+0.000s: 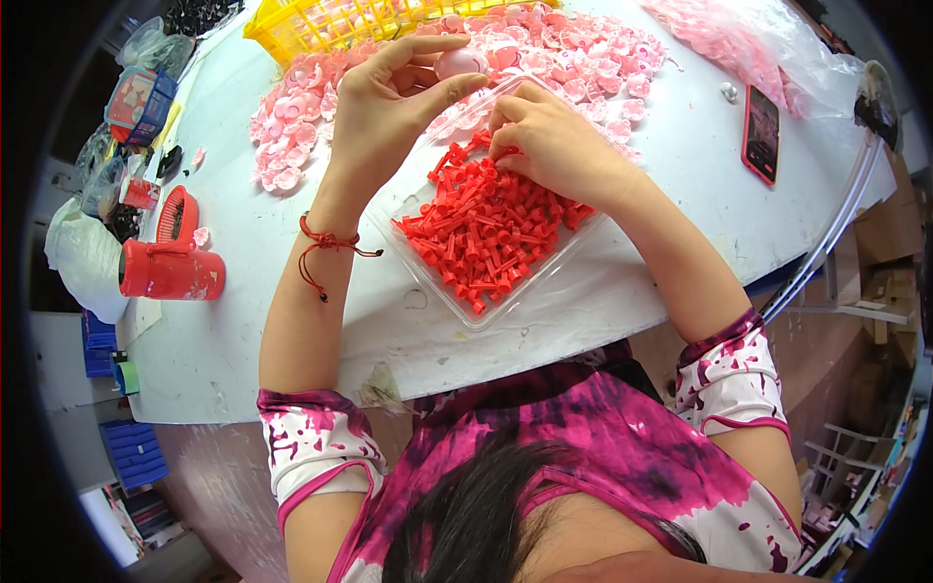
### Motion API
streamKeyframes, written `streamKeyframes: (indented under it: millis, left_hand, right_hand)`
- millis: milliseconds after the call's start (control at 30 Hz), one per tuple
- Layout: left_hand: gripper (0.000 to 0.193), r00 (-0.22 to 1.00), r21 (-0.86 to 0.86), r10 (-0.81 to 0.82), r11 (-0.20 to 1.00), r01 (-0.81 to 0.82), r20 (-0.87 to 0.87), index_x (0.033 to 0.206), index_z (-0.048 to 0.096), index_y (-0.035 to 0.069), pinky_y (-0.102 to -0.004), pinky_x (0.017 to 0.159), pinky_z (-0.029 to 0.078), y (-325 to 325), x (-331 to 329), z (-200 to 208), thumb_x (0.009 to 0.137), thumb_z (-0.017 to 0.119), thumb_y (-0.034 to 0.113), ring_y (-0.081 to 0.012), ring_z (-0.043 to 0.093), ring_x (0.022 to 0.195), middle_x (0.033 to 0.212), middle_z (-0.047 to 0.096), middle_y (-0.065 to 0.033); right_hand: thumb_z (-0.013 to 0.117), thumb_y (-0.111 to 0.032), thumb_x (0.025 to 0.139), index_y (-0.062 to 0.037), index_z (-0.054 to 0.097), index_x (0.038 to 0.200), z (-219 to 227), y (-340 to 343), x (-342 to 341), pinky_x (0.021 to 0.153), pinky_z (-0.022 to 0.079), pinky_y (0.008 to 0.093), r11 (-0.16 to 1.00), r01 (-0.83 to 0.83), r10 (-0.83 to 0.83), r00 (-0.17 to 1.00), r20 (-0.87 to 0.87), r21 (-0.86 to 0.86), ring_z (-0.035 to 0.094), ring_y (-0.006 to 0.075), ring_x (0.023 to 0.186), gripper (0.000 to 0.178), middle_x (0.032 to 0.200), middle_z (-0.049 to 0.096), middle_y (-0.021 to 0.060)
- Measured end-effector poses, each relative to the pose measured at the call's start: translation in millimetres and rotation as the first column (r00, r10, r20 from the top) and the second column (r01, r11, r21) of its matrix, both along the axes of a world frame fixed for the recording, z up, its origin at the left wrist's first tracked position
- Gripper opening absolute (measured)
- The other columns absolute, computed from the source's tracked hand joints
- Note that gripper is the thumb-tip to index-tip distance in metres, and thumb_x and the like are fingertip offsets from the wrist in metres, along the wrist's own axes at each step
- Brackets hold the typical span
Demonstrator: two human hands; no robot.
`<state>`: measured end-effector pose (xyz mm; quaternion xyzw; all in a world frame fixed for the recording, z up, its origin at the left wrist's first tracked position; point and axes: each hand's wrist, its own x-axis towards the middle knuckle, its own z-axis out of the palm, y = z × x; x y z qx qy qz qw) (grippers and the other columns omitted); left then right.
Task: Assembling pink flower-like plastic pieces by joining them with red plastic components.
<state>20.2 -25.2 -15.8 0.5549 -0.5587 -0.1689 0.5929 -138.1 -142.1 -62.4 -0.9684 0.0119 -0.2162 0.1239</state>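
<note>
My left hand [389, 107] is raised over the table and pinches a small pink plastic part [457, 65] between thumb and fingers. A red string bracelet [326, 245] circles that wrist. My right hand [549, 141] reaches into a clear plastic tray [486, 316] heaped with small red plastic pegs [486, 233], its fingertips curled on the pegs at the tray's far end. A wide pile of pink plastic parts [573, 58] lies on the white table behind the tray.
A yellow basket [321, 24] stands at the back. A red mug [170, 270] and a small red fan-like object [178, 214] sit at the left, with bags and boxes beyond. A phone in a red case [761, 133] lies at the right, near a clear bag of pink parts [739, 39].
</note>
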Motion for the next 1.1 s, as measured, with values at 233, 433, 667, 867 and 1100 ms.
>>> streamKeyframes:
  millis: [233, 433, 667, 867, 1100]
  left_hand:
    - [0.03, 0.991, 0.069, -0.04, 0.996, 0.049, -0.127, 0.109, 0.064, 0.002, -0.0216, 0.072, 0.053, 1, 1, 1, 0.081, 0.072, 0.009, -0.0089, 0.065, 0.08, 0.087, 0.07, -0.0064]
    - [0.032, 0.988, 0.12, -0.052, 0.99, 0.069, -0.143, 0.112, 0.064, 0.002, -0.0239, 0.074, 0.054, 1, 3, 1, 0.082, 0.071, 0.01, -0.0105, 0.065, 0.083, 0.089, 0.069, -0.007]
    - [0.033, 0.962, 0.078, -0.086, 0.991, 0.109, -0.259, 0.114, 0.063, 0.003, -0.0252, 0.075, 0.053, 1, 11, -1, 0.082, 0.071, 0.011, -0.0117, 0.065, 0.084, 0.092, 0.068, -0.0073]
    - [0.032, 0.97, 0.103, -0.073, 0.99, 0.099, -0.233, 0.113, 0.064, 0.003, -0.0251, 0.075, 0.053, -1, 7, -3, 0.083, 0.07, 0.01, -0.0119, 0.065, 0.083, 0.091, 0.068, -0.0078]
    - [0.033, 0.98, 0.186, -0.067, 0.977, 0.102, -0.188, 0.115, 0.063, 0.003, -0.0262, 0.077, 0.054, -1, 9, -6, 0.083, 0.07, 0.01, -0.0141, 0.066, 0.084, 0.092, 0.069, -0.0091]
  right_hand:
    - [0.067, -0.01, 0.079, -0.0054, 0.065, 0.091, 13, 2, 1, 0.086, 0.048, 0.0343, 0.971, 0.096, -0.121, 0.987, 0.105, 0.221, 0.058, 0.0252, 0.097, 0.012, 0.093, 0.063, 0.0075]
    - [0.064, -0.014, 0.085, -0.0016, 0.066, 0.098, 9, 0, 6, 0.075, 0.05, 0.0335, 0.815, 0.047, -0.227, 0.943, 0.242, 0.578, 0.064, 0.0277, 0.081, 0.018, 0.09, 0.066, 0.0144]
    - [0.057, -0.004, 0.09, 0.0035, 0.062, 0.106, 14, 0, 5, 0.08, 0.051, 0.0243, 0.778, 0.034, -0.256, 0.929, 0.269, 0.627, 0.065, 0.015, 0.091, 0.018, 0.1, 0.066, 0.0103]
    - [0.062, -0.011, 0.086, -0.0014, 0.067, 0.098, 16, -2, 4, 0.075, 0.048, 0.0355, 0.867, 0.044, -0.262, 0.887, 0.379, 0.496, 0.06, 0.0274, 0.083, 0.017, 0.088, 0.064, 0.0127]
    - [0.059, -0.007, 0.084, -0.0032, 0.069, 0.097, 9, -6, 5, 0.076, 0.045, 0.0381, 0.932, 0.094, -0.226, 0.905, 0.36, 0.349, 0.054, 0.0292, 0.084, 0.016, 0.081, 0.059, 0.0111]
